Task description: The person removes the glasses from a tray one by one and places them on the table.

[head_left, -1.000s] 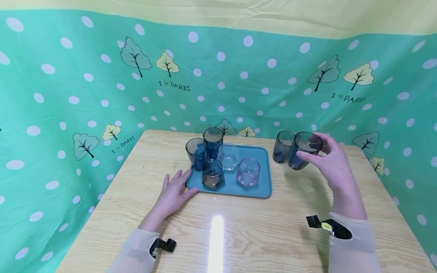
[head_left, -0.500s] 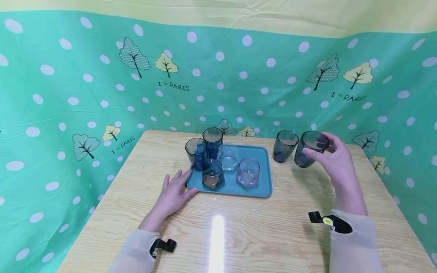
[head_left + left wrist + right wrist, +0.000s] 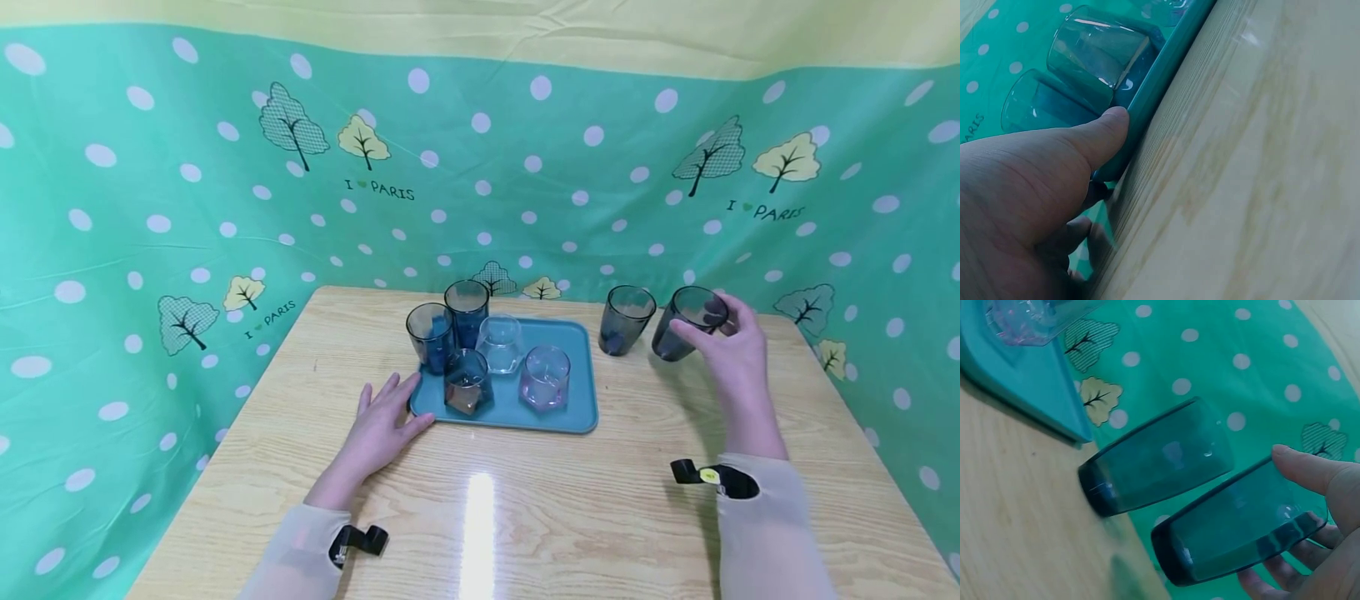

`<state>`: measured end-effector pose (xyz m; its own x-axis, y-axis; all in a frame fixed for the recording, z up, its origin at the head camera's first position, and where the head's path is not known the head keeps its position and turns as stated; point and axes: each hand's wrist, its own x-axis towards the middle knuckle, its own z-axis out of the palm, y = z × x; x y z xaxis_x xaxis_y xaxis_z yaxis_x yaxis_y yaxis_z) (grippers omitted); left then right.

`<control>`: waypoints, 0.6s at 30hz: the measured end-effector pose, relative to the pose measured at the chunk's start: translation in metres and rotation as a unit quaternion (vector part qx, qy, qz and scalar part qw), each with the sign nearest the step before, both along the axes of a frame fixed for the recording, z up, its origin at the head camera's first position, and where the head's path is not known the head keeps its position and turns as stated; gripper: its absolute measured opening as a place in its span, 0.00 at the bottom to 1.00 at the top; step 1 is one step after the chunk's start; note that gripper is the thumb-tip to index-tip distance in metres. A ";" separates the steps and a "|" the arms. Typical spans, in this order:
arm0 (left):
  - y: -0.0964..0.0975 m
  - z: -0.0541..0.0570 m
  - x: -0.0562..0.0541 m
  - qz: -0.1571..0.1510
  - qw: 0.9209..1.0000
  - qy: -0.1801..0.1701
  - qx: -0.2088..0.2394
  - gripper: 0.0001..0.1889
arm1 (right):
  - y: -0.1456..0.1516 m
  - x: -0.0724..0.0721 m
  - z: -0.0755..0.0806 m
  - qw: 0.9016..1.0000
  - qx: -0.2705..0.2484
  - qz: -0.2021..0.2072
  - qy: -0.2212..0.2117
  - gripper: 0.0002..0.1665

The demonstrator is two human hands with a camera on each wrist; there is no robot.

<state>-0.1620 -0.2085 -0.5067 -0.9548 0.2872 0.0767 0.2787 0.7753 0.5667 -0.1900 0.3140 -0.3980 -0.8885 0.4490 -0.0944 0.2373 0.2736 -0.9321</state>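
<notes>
1. While its fingers lie spread, my left hand (image 3: 382, 425), one item, rests at the near left corner of the blue tray (image 3: 581, 375); thumb on the rim, no glass gripped.
2. Short faceted glasses, three, all on the tray: the brownish glass (image 3: 468, 387) at near left, the lilac glass (image 3: 545, 383) at near right, the clear glass (image 3: 500, 346) farther back, between those two from left to right.
3. My right hand (image 3: 738, 354), one, right of the tray: pinches the held glass (image 3: 1229, 528) high on its wall, thumb on the near left side, fingers on the right.
4. Key relation: held glass lies left of my right palm, mouth up, long axis close to upright and roughly parallel to its neighbour's. Right hand nearer; left hand well apart, at the tray's other end. I judge that any shift hinges on the narrow gap to its left. Whether its base meets the table (image 3: 600, 508), I cannot tell for certain.
5. Standing glass (image 3: 627, 321), tall, smoky: just left of item 4's glass, apart from it, right of the tray's far right corner.
6. Tall blue glasses, pair, side by side toward the tray's far left corner: nearer one (image 3: 432, 337), farther one (image 3: 467, 315).
7. Green dotted cloth (image 3: 525, 192), hung at the far side.
</notes>
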 end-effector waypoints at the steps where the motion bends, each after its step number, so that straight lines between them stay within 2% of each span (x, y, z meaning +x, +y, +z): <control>1: 0.000 0.000 0.000 0.000 1.000 0.001 0.000 0.43 | 0.000 -0.002 -0.003 1.000 -0.003 -0.003 0.002 0.62; 11: 0.000 -0.001 0.000 0.001 1.000 0.002 0.000 0.44 | -0.003 -0.015 -0.026 0.997 -0.053 -0.032 0.038 0.59; 18: 0.000 -0.001 0.000 0.001 1.000 0.002 -0.001 0.44 | -0.002 -0.019 -0.036 0.997 -0.057 -0.042 0.039 0.60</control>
<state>-0.1617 -0.2087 -0.5075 -0.9552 0.2848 0.0807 0.2793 0.7769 0.5643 -0.2091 0.3119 -0.4341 -0.8552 0.5119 -0.0811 0.1800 0.1466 -0.9727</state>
